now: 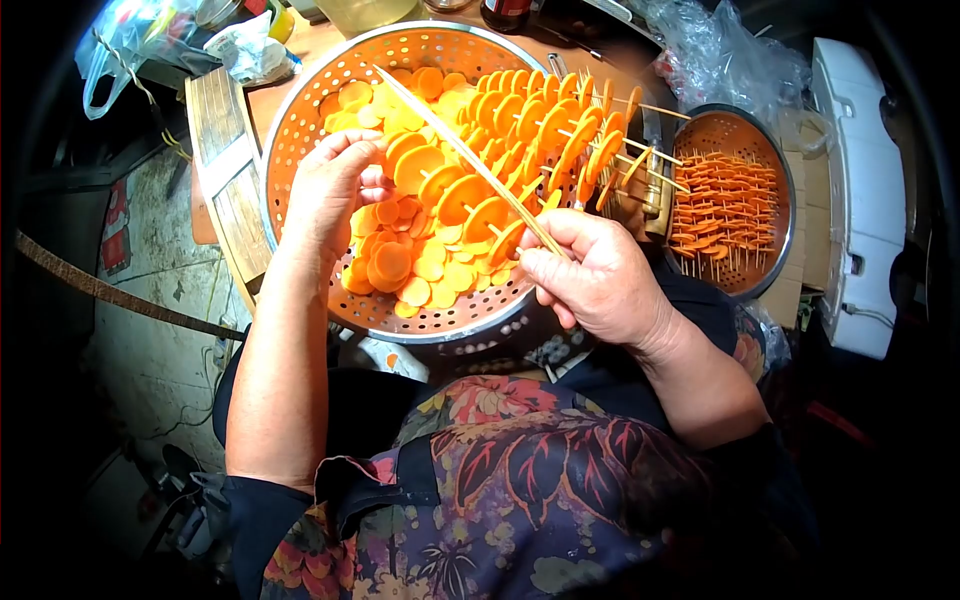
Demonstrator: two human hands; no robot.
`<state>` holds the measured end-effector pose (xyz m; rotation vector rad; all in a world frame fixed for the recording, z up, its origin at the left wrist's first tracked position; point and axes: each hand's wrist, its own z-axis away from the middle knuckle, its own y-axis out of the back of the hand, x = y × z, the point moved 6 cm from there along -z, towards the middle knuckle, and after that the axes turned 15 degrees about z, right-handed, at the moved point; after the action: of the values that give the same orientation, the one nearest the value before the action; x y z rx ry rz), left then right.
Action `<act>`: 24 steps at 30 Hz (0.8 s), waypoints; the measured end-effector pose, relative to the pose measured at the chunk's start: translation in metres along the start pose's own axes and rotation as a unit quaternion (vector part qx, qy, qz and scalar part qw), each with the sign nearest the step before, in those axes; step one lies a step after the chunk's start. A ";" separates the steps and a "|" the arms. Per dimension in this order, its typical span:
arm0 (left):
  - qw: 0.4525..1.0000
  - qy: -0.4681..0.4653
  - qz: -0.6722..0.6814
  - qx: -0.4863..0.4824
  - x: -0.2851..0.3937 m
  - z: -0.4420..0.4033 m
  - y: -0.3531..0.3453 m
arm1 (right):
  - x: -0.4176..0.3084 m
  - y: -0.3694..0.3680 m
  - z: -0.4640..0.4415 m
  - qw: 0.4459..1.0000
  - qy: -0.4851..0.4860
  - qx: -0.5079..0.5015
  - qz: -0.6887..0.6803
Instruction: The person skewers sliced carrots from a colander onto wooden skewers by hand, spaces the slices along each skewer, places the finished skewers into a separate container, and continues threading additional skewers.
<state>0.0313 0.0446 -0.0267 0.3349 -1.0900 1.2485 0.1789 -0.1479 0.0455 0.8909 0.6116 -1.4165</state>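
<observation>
In a large perforated metal colander [290, 130] lies a heap of thin round carrot slices [390, 262]. My right hand [600, 275] is closed around a bundle of bare wooden skewers [455, 140], which slants up to the left. The same hand grips the near end of a skewer threaded with spaced carrot slices [455, 200]. At that skewer's far end is my left hand [335, 190], its fingers curled and pinching at the last slice; the skewer tip is hidden there. More filled skewers [555, 125] rest across the colander's right side, their bare ends sticking out.
To the right, a smaller colander [785, 215] holds stacked carrot skewers [725, 205]. A white plastic box [858, 200] stands beyond it. Clear plastic bags [735, 55] lie at the back right. A wooden board [230, 170] leans left of the large colander.
</observation>
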 end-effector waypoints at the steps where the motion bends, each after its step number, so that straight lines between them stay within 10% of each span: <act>1: 1.000 -0.004 0.016 -0.003 0.001 0.000 0.001 | 0.001 0.000 0.000 1.000 0.005 0.000 -0.005; 24: 0.999 -0.029 0.034 0.013 0.017 0.005 0.010 | -0.004 -0.001 -0.001 1.000 0.023 -0.011 0.004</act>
<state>0.0189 0.0548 -0.0141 0.3580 -1.1432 1.3202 0.1782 -0.1446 0.0481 0.9104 0.6568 -1.3829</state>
